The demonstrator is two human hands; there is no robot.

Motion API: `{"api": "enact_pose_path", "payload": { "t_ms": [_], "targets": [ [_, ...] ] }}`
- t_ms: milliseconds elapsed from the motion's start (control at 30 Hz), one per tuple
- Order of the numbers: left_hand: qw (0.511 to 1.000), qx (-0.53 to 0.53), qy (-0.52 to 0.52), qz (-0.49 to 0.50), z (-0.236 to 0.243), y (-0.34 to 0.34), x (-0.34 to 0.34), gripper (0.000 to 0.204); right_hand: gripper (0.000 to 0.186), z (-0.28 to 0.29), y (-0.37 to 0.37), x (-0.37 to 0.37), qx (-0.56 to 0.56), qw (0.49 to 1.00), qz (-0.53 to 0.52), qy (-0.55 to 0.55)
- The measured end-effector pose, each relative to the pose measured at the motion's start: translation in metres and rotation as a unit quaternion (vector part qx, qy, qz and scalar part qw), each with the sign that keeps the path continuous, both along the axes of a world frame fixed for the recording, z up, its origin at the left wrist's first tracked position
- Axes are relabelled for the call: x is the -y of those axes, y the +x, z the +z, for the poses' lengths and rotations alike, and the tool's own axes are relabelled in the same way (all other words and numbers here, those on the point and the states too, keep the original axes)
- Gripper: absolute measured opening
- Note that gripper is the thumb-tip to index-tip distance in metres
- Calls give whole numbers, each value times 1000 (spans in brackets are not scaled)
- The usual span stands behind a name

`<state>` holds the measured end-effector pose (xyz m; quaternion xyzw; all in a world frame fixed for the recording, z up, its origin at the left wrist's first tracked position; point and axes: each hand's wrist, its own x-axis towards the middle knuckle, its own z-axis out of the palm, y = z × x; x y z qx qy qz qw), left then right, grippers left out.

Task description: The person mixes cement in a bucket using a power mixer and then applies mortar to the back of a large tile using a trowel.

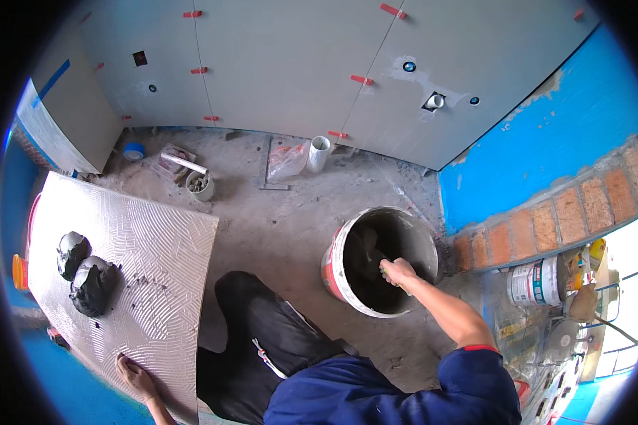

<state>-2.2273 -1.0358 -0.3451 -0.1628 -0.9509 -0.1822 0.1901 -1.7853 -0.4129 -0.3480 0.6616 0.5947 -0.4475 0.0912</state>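
My right hand is closed round the handle of a trowel, whose blade is down inside a large white bucket. Dark grey wet material coats the bucket's inside; how much it holds is hard to tell. On my left a large tile lies tilted beside my leg, its ridged back facing up. My left hand grips its near left edge, with some of the fingers hidden. Two dark, shiny lumps of adhesive sit on the tile's left part, with crumbs scattered beside them.
Large grey wall tiles with red clips in their joints stand ahead. A small pail, a white pipe piece and blue tape lie on the dusty floor. At right are a brick ledge and another bucket.
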Motion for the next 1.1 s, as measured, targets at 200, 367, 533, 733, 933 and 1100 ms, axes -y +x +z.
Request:
{"api": "enact_pose_path", "payload": {
  "t_ms": [200, 367, 533, 733, 933, 1100],
  "targets": [
    [999, -9, 30, -19, -4, 1, -4, 13, 29, 59, 28, -5, -74, 996, -32, -22],
    [997, -9, 63, -31, -4, 5, -11, 15, 27, 122, 42, 1, -102, 993, -36, -38],
    [995, -3, 95, -8, -11, 9, 5, 19, 25, 190, -8, 29, -98, 995, 14, 21],
    [993, -23, 116, -11, 22, 12, -29, 14, 26, 240, -110, 75, -225, 960, 161, 42],
    [986, -39, 150, 60, 21, 17, -10, 17, 35, 211, -294, 178, -247, 803, 432, 327],
    [970, -37, 219, 101, 6, 7, -7, 25, 45, 171, -405, 276, -124, 744, 575, 316]
  ]
}}
